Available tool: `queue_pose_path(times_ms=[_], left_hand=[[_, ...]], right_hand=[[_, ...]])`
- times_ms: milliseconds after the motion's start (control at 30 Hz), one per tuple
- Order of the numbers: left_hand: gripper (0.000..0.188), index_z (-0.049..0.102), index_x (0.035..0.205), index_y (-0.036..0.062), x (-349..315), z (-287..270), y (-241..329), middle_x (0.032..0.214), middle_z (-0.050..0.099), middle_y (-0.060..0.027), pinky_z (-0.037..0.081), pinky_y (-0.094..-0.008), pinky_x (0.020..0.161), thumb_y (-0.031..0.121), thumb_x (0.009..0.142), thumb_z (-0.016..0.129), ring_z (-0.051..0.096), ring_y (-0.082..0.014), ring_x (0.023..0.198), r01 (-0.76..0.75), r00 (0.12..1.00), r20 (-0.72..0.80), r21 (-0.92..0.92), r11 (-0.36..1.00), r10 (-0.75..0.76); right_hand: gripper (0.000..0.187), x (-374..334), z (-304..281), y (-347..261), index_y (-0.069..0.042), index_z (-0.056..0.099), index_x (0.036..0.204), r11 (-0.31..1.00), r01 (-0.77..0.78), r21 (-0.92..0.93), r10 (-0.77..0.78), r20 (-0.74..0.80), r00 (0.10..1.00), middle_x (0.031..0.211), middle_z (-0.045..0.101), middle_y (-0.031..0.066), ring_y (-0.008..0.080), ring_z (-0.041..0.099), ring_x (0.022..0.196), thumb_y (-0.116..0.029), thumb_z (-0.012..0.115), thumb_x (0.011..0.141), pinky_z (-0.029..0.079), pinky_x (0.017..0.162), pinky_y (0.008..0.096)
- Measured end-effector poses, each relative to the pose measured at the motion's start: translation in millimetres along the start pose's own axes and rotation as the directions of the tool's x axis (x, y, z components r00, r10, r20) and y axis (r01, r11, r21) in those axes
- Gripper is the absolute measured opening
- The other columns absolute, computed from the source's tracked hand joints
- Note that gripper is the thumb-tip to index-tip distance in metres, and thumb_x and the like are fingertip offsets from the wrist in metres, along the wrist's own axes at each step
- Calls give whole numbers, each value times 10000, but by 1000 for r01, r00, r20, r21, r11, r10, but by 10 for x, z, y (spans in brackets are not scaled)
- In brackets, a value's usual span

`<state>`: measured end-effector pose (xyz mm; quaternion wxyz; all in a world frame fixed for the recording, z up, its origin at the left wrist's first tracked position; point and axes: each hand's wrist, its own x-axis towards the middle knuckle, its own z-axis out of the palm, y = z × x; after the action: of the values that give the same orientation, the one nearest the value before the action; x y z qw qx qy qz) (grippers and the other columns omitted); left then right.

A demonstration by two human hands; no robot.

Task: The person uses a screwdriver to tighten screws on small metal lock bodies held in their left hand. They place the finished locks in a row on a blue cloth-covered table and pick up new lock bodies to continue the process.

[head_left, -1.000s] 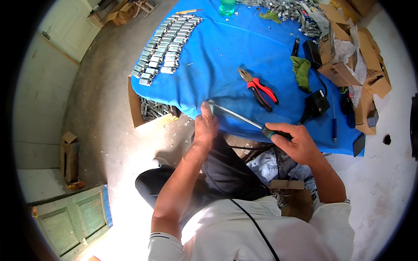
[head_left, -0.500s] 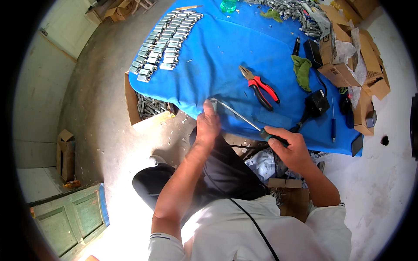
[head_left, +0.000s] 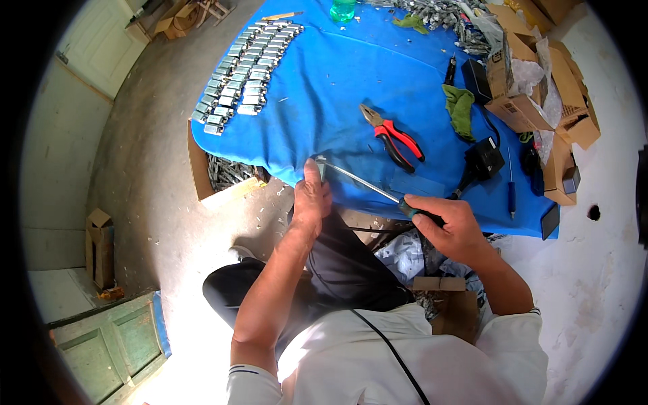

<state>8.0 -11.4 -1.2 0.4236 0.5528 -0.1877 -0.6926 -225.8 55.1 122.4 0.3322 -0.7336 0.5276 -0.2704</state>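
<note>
At the near edge of the blue-covered table, my left hand [head_left: 311,200] is closed around a small silvery metal piece [head_left: 322,170], its thumb pressed along the top. Most of that piece is hidden by the fingers. My right hand [head_left: 451,226] grips the dark green and black handle of a screwdriver [head_left: 362,182]. Its long steel shaft slants up and left, and the tip meets the upper end of the metal piece. Beyond the shaft lie pliers [head_left: 393,138] with red and black handles, touched by neither hand. Rows of silvery metal parts [head_left: 251,70] cover the far left of the table.
A box of metal pieces [head_left: 226,174] stands below the table's left edge. To the right are a green cloth [head_left: 460,111], a black adapter [head_left: 484,160], a thin blue-handled screwdriver [head_left: 511,199] and opened cardboard boxes [head_left: 516,108]. A metal heap [head_left: 445,20] lies at the back.
The whole view has shifted a little, so the tabletop things sit farther left. Both hands keep their holds, and the screwdriver tip stays at the metal piece.
</note>
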Motion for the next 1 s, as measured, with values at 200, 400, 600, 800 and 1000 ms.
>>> queue_pose_path(times_ms=[200, 400, 600, 800, 1000], left_hand=[[627, 249, 599, 190, -40, 63, 8, 530, 230, 67, 148, -247, 389, 737, 851, 424, 205, -71, 424, -63, 998, -32, -9, 998, 63], [618, 249, 602, 187, -31, 57, 23, 536, 224, 66, 146, -248, 387, 721, 862, 423, 207, -72, 426, -48, 998, -34, -1, 999, 48], [624, 239, 596, 185, -19, -2, 31, 533, 221, 62, 142, -249, 385, 723, 868, 401, 196, -75, 424, -14, 1000, -23, 14, 1000, 14], [639, 233, 590, 179, -11, 13, 10, 523, 225, 55, 143, -246, 379, 736, 866, 380, 182, -80, 416, -11, 999, -33, 13, 1000, 12], [652, 236, 590, 179, -29, 0, 20, 518, 221, 54, 141, -245, 378, 759, 846, 387, 179, -81, 417, -36, 999, -15, 19, 999, 37]], right_hand=[[312, -49, 168, -6, -63, 656, 1132, 971, 97, -220, -110, -48, 993, 737, 621, 108, 259, 597, 585, -96, 646, 822, 481, 527, 329], [327, 81, 23, 102, -116, 648, 1128, 884, 246, -398, -253, 35, 967, 659, 559, 78, 253, 577, 550, -116, 676, 801, 459, 474, 355], [322, 328, -225, 21, -123, 652, 1121, 860, 283, -426, -222, 187, 957, 720, 612, 97, 269, 597, 584, -111, 677, 800, 482, 526, 363], [291, 416, -250, -45, -61, 647, 1135, 997, 22, -73, -5, 224, 974, 982, 690, 141, 234, 660, 693, -95, 628, 846, 506, 649, 310], [297, 531, -318, 94, -23, 635, 1142, 994, 77, -80, -52, 283, 958, 1001, 699, 126, 178, 655, 704, -125, 618, 863, 502, 668, 294]])
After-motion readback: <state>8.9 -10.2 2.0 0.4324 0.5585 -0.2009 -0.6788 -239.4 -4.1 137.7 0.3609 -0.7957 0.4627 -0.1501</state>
